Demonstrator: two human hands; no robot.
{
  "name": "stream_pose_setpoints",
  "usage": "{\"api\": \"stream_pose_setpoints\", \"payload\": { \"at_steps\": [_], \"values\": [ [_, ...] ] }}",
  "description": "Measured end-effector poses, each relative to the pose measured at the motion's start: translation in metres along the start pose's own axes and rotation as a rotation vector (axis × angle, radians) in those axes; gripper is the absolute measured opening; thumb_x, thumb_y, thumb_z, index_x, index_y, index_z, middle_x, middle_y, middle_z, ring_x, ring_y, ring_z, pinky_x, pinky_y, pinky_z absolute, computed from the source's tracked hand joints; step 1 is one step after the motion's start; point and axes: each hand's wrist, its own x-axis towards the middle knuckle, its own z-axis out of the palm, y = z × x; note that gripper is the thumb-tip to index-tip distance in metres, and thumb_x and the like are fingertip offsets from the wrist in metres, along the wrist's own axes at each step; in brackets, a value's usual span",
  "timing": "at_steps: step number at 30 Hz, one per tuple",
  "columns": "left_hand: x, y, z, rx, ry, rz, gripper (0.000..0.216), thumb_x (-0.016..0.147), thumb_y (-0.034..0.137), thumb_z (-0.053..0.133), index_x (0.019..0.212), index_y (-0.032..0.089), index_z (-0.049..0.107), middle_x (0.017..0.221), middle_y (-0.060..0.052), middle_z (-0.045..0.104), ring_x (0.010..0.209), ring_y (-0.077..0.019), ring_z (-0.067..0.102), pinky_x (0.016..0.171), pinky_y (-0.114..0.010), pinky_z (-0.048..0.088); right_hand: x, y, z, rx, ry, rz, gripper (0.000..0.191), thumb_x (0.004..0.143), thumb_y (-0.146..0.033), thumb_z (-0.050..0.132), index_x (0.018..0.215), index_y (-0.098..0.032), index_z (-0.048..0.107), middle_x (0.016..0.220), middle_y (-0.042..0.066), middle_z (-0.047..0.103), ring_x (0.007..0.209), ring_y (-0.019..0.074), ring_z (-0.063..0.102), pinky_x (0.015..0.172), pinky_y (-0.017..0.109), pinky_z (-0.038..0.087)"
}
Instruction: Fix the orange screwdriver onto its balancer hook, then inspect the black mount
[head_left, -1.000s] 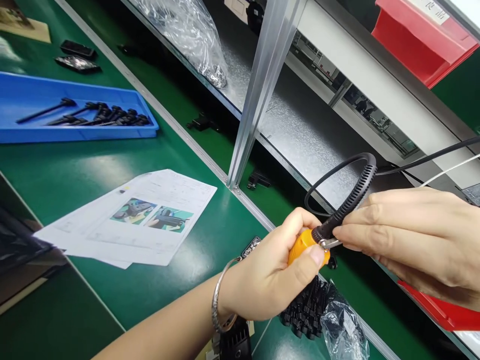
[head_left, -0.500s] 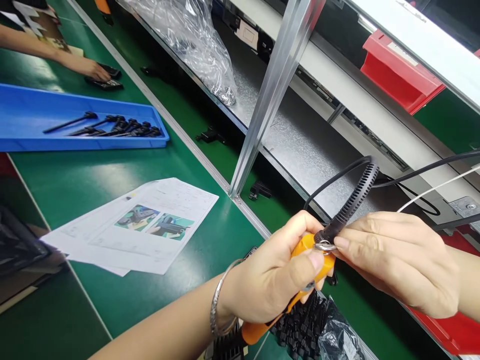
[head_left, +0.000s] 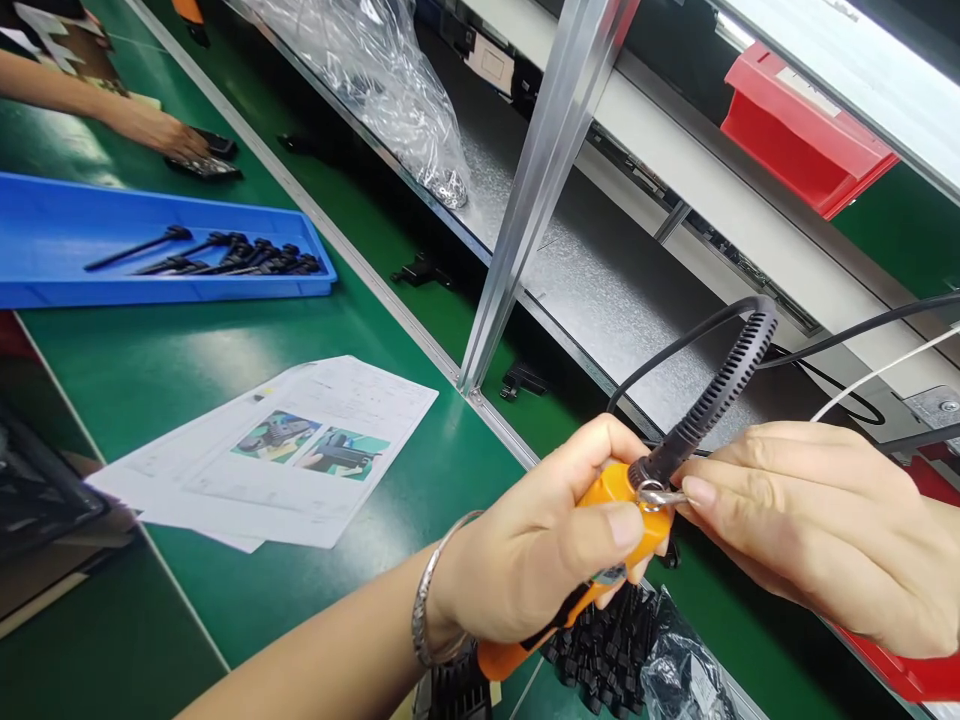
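Observation:
My left hand (head_left: 536,555) is wrapped around an orange electric screwdriver (head_left: 613,484), its thumb pressed along the body near the cable end. A ribbed black cable sleeve (head_left: 724,380) rises from that end and curves over to the left. At the sleeve's base sits a metal hanging ring (head_left: 658,497). The fingers of my right hand (head_left: 810,530) are closed, thumb and fingertips pinching the ring's right side. The screwdriver is tilted, with its other end down towards the lower left and partly covered by my left hand.
Printed sheets (head_left: 300,455) lie on the green bench. A blue tray (head_left: 150,290) holds several black parts; beyond it another person's hand (head_left: 161,130) touches dark pieces. Black parts (head_left: 600,650) lie below my hands. A metal post (head_left: 525,200) and red bin (head_left: 810,135) stand ahead.
The ring and cable sleeve have shifted slightly to the right. My right hand has moved a little right and down, still pinching the ring; my left hand keeps its grip.

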Motion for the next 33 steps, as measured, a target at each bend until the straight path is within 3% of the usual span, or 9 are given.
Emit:
{"api": "stream_pose_setpoints", "payload": {
  "at_steps": [5, 9, 15, 17, 21, 24, 26, 29, 33],
  "values": [
    [0.004, -0.001, 0.001, -0.063, 0.019, 0.007, 0.039, 0.088, 0.057, 0.052, 0.092, 0.019, 0.044, 0.066, 0.003, 0.054, 0.049, -0.0058, 0.046, 0.046, -0.015, 0.038, 0.007, 0.002, 0.004, 0.000, -0.033, -0.113, 0.026, 0.090, -0.004, 0.052, 0.069, -0.012, 0.066, 0.060, 0.004, 0.062, 0.057, 0.0158, 0.057, 0.046, 0.031, 0.046],
    [0.008, 0.001, 0.000, -0.133, -0.008, -0.004, 0.036, 0.087, 0.055, 0.054, 0.092, 0.020, 0.046, 0.071, 0.002, 0.056, 0.053, -0.0067, 0.051, 0.047, -0.014, 0.041, 0.008, 0.004, 0.014, 0.004, 0.151, -0.062, 0.041, 0.093, -0.002, 0.045, 0.056, -0.017, 0.058, 0.054, 0.002, 0.054, 0.051, 0.0143, 0.053, 0.046, 0.032, 0.039],
    [0.010, 0.003, -0.003, -0.195, -0.087, -0.005, 0.031, 0.087, 0.048, 0.055, 0.093, 0.020, 0.044, 0.066, 0.003, 0.054, 0.046, -0.0063, 0.047, 0.042, -0.014, 0.039, 0.005, 0.007, 0.012, -0.036, 0.046, -0.222, 0.035, 0.080, 0.000, 0.066, 0.053, -0.018, 0.054, 0.052, -0.001, 0.051, 0.052, 0.0137, 0.052, 0.043, 0.030, 0.037],
    [0.009, 0.007, -0.004, -0.139, -0.061, -0.010, 0.030, 0.088, 0.047, 0.055, 0.091, 0.020, 0.042, 0.066, 0.003, 0.053, 0.047, -0.0065, 0.047, 0.043, -0.014, 0.038, 0.003, 0.011, 0.009, -0.085, 0.071, -0.250, 0.033, 0.079, 0.000, 0.067, 0.054, -0.018, 0.053, 0.051, -0.001, 0.052, 0.052, 0.0139, 0.052, 0.042, 0.029, 0.037],
    [0.006, 0.015, -0.010, 0.119, 0.002, -0.024, 0.029, 0.090, 0.046, 0.050, 0.091, 0.019, 0.041, 0.067, 0.003, 0.051, 0.053, -0.0078, 0.047, 0.049, -0.017, 0.038, 0.005, 0.030, -0.005, -0.218, -0.056, -0.447, 0.024, 0.083, -0.004, 0.063, 0.065, -0.019, 0.059, 0.057, -0.001, 0.060, 0.053, 0.0129, 0.054, 0.042, 0.027, 0.041],
    [0.011, 0.012, -0.016, 0.405, 0.054, 0.006, 0.029, 0.085, 0.039, 0.061, 0.096, 0.020, 0.042, 0.069, 0.006, 0.046, 0.053, -0.0071, 0.041, 0.050, -0.019, 0.035, 0.014, 0.045, -0.020, -0.351, -0.124, -0.575, 0.014, 0.088, -0.011, 0.062, 0.077, -0.018, 0.065, 0.071, 0.000, 0.068, 0.058, 0.0116, 0.056, 0.047, 0.025, 0.045],
    [0.018, 0.002, -0.021, 0.649, 0.192, 0.046, 0.030, 0.084, 0.033, 0.063, 0.104, 0.020, 0.045, 0.074, 0.005, 0.046, 0.058, -0.0080, 0.041, 0.054, -0.020, 0.036, 0.019, 0.050, -0.026, -0.486, -0.170, -0.533, 0.013, 0.093, -0.014, 0.058, 0.085, -0.016, 0.068, 0.077, 0.001, 0.070, 0.064, 0.0115, 0.059, 0.059, 0.027, 0.050],
    [0.031, -0.030, -0.029, 0.896, 0.359, 0.091, 0.025, 0.088, 0.033, 0.057, 0.106, 0.019, 0.048, 0.083, 0.002, 0.049, 0.070, -0.0113, 0.045, 0.066, -0.024, 0.040, 0.015, 0.047, -0.021, -0.624, -0.265, -0.341, 0.028, 0.099, -0.011, 0.043, 0.089, -0.018, 0.068, 0.088, 0.002, 0.070, 0.083, 0.0146, 0.062, 0.084, 0.039, 0.050],
    [0.043, -0.083, -0.045, 0.852, 0.355, 0.043, 0.022, 0.088, 0.036, 0.055, 0.098, 0.018, 0.046, 0.083, 0.002, 0.048, 0.075, -0.0121, 0.046, 0.073, -0.025, 0.039, -0.025, 0.014, 0.004, -0.492, -0.268, -0.059, 0.031, 0.097, -0.005, 0.037, 0.089, -0.014, 0.066, 0.104, 0.011, 0.067, 0.097, 0.0219, 0.059, 0.087, 0.048, 0.048]
  ]
}}
